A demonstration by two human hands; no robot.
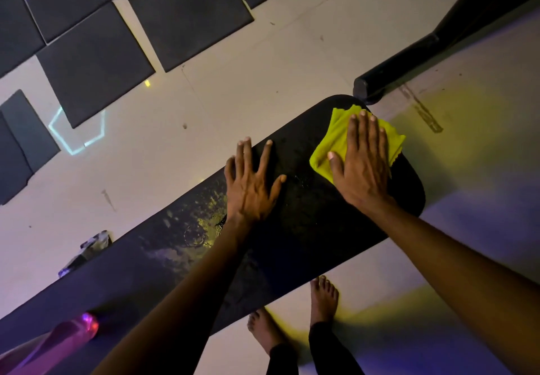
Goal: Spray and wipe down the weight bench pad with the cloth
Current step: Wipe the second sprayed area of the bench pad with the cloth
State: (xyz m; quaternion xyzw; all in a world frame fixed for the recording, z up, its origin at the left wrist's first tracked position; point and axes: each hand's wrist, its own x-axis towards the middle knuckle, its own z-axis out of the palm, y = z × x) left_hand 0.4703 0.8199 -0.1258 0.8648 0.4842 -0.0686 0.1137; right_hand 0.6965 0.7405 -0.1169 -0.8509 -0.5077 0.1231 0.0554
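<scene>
The black bench pad (306,222) runs from the lower left to the upper right, with wet spray patches glistening near its middle. A yellow-green cloth (324,157) lies flat on the pad's far rounded end. My right hand (362,164) presses flat on the cloth with straight fingers. To its left, my left hand (251,182) rests flat on the bare pad with fingers spread. A pink translucent bottle (76,331) lies on the pad at the lower left.
Black floor mats (187,15) cover the pale floor at the upper left. A black metal frame tube (432,50) slants beyond the pad's far end. My bare feet (323,298) stand on the floor below the pad. A crumpled grey object (87,249) lies beside the pad's left edge.
</scene>
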